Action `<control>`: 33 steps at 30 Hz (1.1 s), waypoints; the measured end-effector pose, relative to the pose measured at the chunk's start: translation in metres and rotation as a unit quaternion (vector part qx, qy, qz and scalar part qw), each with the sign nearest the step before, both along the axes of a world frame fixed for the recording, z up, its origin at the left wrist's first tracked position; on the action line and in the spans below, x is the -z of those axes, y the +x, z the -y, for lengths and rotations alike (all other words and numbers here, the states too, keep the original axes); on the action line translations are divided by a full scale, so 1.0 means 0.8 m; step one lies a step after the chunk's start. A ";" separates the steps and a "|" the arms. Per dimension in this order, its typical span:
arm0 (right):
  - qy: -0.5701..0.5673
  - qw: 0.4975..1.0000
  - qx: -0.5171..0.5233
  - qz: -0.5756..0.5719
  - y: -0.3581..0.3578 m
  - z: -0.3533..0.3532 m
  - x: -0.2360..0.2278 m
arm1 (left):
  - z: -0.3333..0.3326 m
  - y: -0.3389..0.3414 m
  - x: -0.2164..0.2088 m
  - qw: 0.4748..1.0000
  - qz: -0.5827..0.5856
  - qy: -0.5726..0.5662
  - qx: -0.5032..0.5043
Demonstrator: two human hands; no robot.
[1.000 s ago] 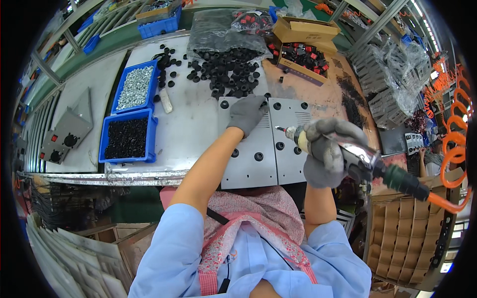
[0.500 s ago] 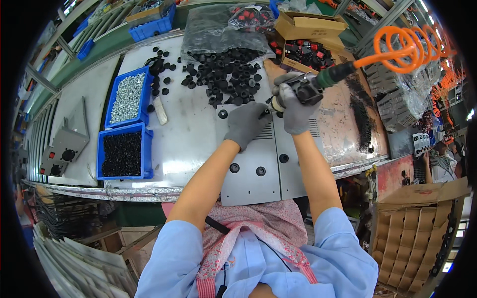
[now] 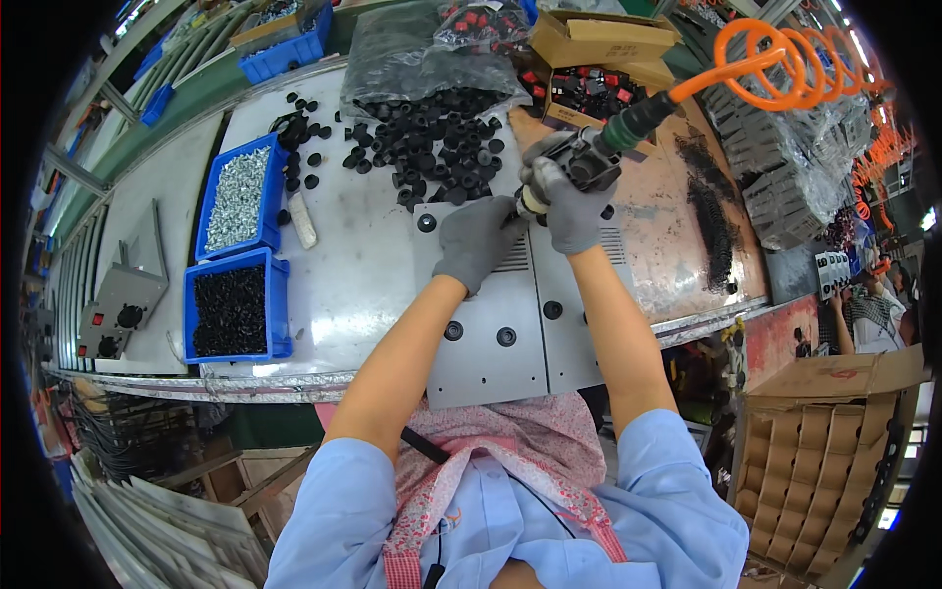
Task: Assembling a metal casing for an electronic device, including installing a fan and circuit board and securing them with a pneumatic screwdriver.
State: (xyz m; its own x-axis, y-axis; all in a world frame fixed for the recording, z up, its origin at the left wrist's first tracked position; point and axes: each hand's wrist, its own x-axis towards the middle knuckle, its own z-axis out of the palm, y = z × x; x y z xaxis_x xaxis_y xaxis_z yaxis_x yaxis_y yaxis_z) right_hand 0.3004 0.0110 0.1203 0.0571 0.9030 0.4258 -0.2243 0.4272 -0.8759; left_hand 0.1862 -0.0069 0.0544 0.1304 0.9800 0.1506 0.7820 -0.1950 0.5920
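My right hand grips the driver near the upper edge of the grey panel, mid-frame, probably screwing something down. My left hand curls beside it (pinching what, I cannot tell); steady downward pressure seems needed next.

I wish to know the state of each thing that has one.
Left grey panel: flat, partly covered.
Right grey panel: flat.
Driver: held; running or not, unclear.
Left grip: gloved, over the left grey panel; hold unclear.
Right grip: gloved, closed around driver.
Orange hose: coiled.
Near blue bin: filled with black parts.
Next blue bin: filled with silver parts.
Plastic bag: open, black caps at its mouth.
Cardboard box: open, holding red-and-black parts.
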 end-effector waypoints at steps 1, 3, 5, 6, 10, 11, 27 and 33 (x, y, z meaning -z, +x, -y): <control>-0.001 1.000 -0.001 0.007 0.000 -0.001 0.001 | 0.001 0.000 -0.001 1.000 -0.008 0.003 -0.004; -0.004 1.000 -0.002 0.019 0.000 -0.001 0.000 | 0.001 0.000 -0.002 1.000 -0.020 -0.003 -0.005; -0.022 1.000 -0.008 0.009 -0.001 -0.001 -0.002 | -0.001 0.002 -0.003 0.999 -0.030 -0.018 0.000; -0.039 0.999 -0.014 0.007 -0.003 0.002 -0.007 | 0.000 0.001 -0.003 1.000 -0.016 -0.016 -0.002; 0.009 0.997 -0.018 -0.077 -0.008 0.059 -0.055 | -0.002 -0.002 0.011 0.999 -0.009 0.039 -0.004; 0.039 0.997 -0.008 -0.065 -0.002 0.066 -0.050 | -0.002 -0.002 0.019 0.998 -0.018 0.061 -0.003; 0.138 0.988 -0.009 -0.072 0.051 0.244 -0.097 | 0.083 -0.019 -0.016 0.544 0.759 -0.357 -0.007; 0.181 0.973 -0.074 -0.124 0.046 0.246 -0.094 | 0.161 -0.016 -0.049 0.578 0.713 -0.391 0.065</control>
State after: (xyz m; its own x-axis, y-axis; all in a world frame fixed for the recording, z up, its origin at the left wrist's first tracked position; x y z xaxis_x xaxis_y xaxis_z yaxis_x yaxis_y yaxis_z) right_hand 0.3376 -0.1857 0.1953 0.0788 0.7032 0.7066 -0.4915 0.6441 -0.5861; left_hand 0.1730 -0.1354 0.0935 0.5014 0.8164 -0.2865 -0.6013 0.5669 0.5631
